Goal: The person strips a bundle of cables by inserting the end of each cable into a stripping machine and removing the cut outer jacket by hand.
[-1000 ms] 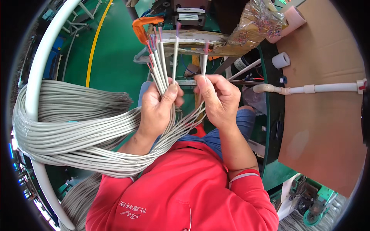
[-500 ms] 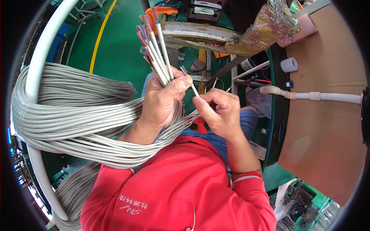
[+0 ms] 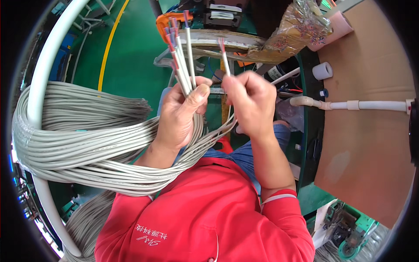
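Note:
My left hand is closed around several pale grey cables, whose stripped ends fan upward and show thin red, blue and purple inner wires. One of these cables stands slightly apart from the others. Beside it, my right hand, a little blurred, pinches a single cable below its stripped end with reddish wires. Lower lengths of the cables run down from both hands into a thick grey cable bundle, which drapes over my left forearm and across a white pipe.
The white pipe curves along the left. A brown board with a white pipe arm and tape rolls lies at right. Ahead is a wrapped, worn ledge. A green machine stands lower right.
My right hand has risen with its single cable, whose end now stands higher and more upright, apart from the left hand's bunch. My left hand keeps its hold, nearly in place.

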A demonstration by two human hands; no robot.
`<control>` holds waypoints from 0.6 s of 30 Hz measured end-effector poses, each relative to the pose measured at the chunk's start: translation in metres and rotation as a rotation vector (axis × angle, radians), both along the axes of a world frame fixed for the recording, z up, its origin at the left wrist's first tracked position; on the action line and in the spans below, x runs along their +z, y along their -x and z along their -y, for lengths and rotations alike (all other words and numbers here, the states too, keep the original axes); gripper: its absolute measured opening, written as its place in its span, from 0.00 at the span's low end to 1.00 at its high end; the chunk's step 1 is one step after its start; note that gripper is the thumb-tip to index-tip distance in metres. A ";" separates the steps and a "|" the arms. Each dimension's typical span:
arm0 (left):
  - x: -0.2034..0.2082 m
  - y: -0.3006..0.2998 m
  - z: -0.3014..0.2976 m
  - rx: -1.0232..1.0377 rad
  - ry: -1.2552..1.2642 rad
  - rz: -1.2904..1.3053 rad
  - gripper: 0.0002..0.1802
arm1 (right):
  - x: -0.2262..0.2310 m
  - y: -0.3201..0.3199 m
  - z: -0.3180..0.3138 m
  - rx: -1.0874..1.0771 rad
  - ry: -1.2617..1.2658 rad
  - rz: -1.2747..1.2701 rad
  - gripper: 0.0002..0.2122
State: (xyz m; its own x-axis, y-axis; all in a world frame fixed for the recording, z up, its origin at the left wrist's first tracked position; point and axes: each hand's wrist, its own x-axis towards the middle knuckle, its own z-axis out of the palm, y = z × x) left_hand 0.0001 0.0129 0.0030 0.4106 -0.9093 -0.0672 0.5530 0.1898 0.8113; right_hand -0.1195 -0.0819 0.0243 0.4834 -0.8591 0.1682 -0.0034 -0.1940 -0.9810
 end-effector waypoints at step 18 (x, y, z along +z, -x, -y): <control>0.017 -0.004 0.004 0.102 0.137 0.247 0.12 | -0.008 -0.059 0.068 -0.146 -0.244 0.116 0.11</control>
State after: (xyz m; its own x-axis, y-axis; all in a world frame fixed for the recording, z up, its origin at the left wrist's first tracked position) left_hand 0.0043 0.0085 0.0202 0.4889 -0.8563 0.1663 0.3144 0.3508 0.8821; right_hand -0.0604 -0.1502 0.0159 0.3417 -0.9398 -0.0048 0.1005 0.0416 -0.9941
